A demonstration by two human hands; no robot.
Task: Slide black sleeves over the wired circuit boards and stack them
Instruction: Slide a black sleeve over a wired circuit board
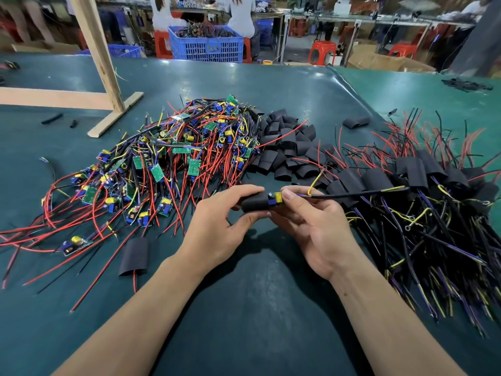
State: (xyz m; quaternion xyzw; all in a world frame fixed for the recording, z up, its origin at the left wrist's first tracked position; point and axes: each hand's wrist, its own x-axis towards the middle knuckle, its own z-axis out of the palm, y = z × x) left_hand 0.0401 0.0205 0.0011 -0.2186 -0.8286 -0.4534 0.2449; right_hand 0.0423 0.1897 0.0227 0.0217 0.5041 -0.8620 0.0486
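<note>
Right now the left hand [217,223] grips a black sleeve [254,203] above the worktop [257,308], while the right hand [311,223] pinches the circuit board [275,199] half inside it. Likely the tall parts could snag the sleeve's mouth, or tugging the wires [352,195] could strain their joints.

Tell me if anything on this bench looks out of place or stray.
A few sleeves lie apart from the sleeve pile: one loose black sleeve sits near the left forearm with a red wire poking from under it, another stray sleeve lies beyond the pile, and small black tube offcuts rest by the wooden frame.
</note>
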